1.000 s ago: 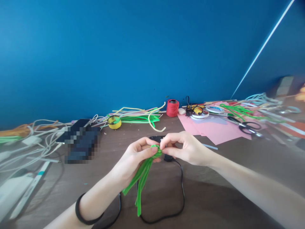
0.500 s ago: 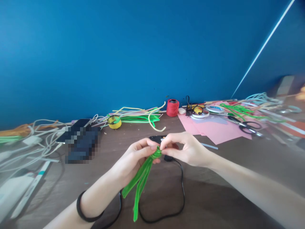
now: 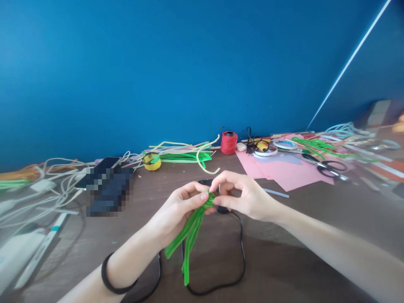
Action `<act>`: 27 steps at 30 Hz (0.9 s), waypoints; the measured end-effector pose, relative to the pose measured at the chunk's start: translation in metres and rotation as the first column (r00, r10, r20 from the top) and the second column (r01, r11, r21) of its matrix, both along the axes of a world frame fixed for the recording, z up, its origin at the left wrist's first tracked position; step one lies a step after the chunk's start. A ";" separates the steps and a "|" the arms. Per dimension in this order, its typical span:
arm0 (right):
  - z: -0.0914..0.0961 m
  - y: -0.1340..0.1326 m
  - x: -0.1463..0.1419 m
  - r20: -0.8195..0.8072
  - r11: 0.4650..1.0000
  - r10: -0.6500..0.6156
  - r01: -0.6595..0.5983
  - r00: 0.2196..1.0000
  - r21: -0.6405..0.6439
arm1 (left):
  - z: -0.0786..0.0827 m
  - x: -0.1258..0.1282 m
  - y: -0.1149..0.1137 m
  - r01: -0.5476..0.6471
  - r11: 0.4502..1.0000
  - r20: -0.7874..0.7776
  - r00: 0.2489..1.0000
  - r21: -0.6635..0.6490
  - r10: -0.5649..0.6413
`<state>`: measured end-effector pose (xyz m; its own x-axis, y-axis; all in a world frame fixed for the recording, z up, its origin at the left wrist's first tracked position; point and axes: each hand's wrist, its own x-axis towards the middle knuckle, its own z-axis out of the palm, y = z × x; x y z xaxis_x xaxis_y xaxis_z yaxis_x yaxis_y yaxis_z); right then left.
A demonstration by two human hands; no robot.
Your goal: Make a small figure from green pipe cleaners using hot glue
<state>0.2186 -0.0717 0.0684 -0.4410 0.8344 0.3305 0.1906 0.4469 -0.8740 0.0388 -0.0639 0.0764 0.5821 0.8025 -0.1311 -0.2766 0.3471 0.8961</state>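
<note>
Over the middle of the brown table I hold a bundle of green pipe cleaners (image 3: 190,232). My left hand (image 3: 178,212) is closed round the bundle just below its top, with the loose ends hanging down toward me. My right hand (image 3: 243,194) pinches the coiled green top of the bundle between thumb and fingertips. A black hair tie circles my left wrist. Beneath my hands lies a small black device with a black cable (image 3: 240,261) looping on the table.
A blurred-out phone (image 3: 105,185) and white cables (image 3: 47,189) lie left. At the back are green and cream pipe cleaners (image 3: 186,155), a yellow tape roll (image 3: 152,161) and a red thread spool (image 3: 228,142). Pink paper (image 3: 277,170), scissors (image 3: 328,167) and more clutter lie right.
My right fingers have shifted on the green top, working it round. The hanging ends have swung slightly. My left hand has stayed in place.
</note>
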 end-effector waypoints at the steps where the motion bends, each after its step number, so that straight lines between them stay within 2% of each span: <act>1: 0.000 0.000 0.000 0.000 1.000 0.002 -0.002 1.000 -0.007 | 0.000 0.000 0.000 -0.002 1.000 0.000 1.000 0.002 0.002; 7: 0.001 0.001 0.001 -0.069 0.995 0.022 -0.029 0.997 -0.099 | 0.002 -0.001 0.001 -0.013 1.000 0.016 1.000 -0.028 0.014; 11: 0.004 0.007 0.007 -0.152 0.994 -0.028 0.011 0.988 -0.113 | 0.002 -0.004 0.005 0.009 0.999 0.043 0.999 -0.037 -0.007; 14: 0.008 0.013 0.015 -0.050 0.992 -0.056 0.050 0.997 -0.116 | -0.002 -0.006 0.009 0.037 0.999 0.082 0.996 -0.004 -0.036; 16: 0.009 0.017 0.021 0.141 0.986 -0.039 0.061 0.989 -0.155 | -0.005 -0.007 0.012 0.056 0.998 0.104 0.993 0.026 -0.058; 18: 0.008 0.021 0.025 0.396 0.973 -0.011 0.101 0.918 -0.207 | -0.007 -0.009 0.014 0.072 0.996 0.120 0.990 0.054 -0.078; 21: 0.002 0.022 0.023 0.706 0.961 -0.075 0.241 0.704 -0.138 | -0.008 -0.010 0.015 0.088 0.993 0.134 0.986 0.074 -0.097; 23: -0.005 0.021 0.016 0.803 0.954 -0.161 0.299 0.574 -0.023 | -0.007 -0.011 0.015 0.093 0.992 0.136 0.985 0.081 -0.103; 24: -0.010 0.020 0.012 0.824 0.952 -0.192 0.305 0.533 0.024 | -0.006 -0.011 0.015 0.093 0.992 0.138 0.985 0.086 -0.104; 27: -0.024 0.017 -0.001 0.828 0.940 -0.273 0.319 0.489 0.121 | -0.002 -0.012 0.015 0.087 0.991 0.131 0.986 0.100 -0.100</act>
<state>0.2172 -0.0547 0.0445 -0.2176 0.9725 -0.0833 0.9454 0.1888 -0.2657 0.0269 -0.0494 0.0746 0.6625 0.7486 0.0271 -0.3681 0.2939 0.8821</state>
